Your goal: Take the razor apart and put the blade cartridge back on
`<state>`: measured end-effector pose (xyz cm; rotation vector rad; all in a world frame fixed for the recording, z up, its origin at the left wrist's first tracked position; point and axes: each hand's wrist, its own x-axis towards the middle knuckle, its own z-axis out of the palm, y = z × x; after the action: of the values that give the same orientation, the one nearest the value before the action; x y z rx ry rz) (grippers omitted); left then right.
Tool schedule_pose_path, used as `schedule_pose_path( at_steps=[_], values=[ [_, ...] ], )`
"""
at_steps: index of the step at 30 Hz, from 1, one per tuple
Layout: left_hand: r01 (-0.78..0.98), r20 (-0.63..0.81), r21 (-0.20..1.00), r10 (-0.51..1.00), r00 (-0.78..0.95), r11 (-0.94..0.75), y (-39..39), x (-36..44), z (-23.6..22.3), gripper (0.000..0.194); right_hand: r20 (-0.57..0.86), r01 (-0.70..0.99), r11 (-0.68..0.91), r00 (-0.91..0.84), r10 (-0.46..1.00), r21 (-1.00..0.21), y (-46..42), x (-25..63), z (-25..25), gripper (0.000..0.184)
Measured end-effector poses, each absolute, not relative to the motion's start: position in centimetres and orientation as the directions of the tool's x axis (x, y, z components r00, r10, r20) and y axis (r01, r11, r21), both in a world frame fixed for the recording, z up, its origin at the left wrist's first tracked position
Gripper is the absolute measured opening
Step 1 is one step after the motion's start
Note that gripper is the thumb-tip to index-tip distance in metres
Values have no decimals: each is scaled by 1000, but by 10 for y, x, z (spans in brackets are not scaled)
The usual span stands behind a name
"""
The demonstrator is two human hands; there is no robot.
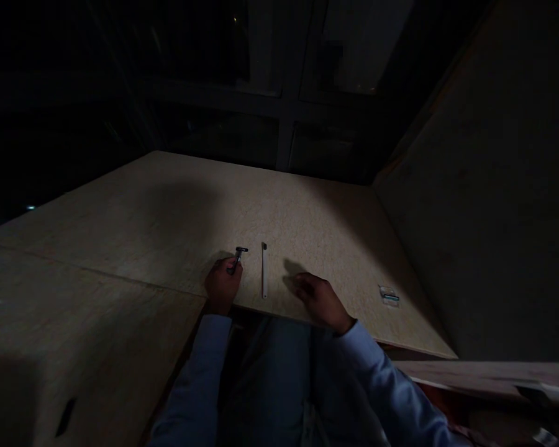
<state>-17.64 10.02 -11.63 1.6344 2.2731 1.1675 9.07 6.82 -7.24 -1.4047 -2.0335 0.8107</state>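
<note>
My left hand (223,284) is closed around the dark handle of a razor (237,259), whose head points away from me just above the tabletop. Beside it, a white toothbrush (264,273) with a dark bristle head lies on the table, roughly straight away from me. To the right of the toothbrush hovers my right hand (317,299), its fingers loosely curled and slightly apart, with nothing visible in them. A small clear case (389,297) with a teal strip lies farther right on the table.
The pale tabletop (270,205) has a seam on the left and a near edge by my lap. A wall panel (484,205) rises at the right. Dark window frames (286,133) stand behind. A small dark object (66,416) lies at the lower left.
</note>
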Motion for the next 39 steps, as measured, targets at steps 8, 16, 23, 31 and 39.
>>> schedule_pose_path(
  at_steps=[8,16,23,31,39],
  values=[
    [752,327,641,833,-446,151,101,-177,-114,32,274,824,228,-93,957,-518,46,255,-78,33],
    [762,235,599,855,-462,247,99,-174,-107,32,178,853,250,-187,966,-458,49,321,-99,37],
    [779,211,559,860,-465,284,97,-170,-101,32,173,860,183,-113,978,-477,42,296,-91,43],
    [790,350,592,833,-429,158,98,-173,-113,26,214,694,317,-234,948,-646,51,212,-70,42],
    [757,331,634,831,-448,156,95,-170,-115,28,219,608,504,-482,848,-614,83,101,-47,54]
  ],
)
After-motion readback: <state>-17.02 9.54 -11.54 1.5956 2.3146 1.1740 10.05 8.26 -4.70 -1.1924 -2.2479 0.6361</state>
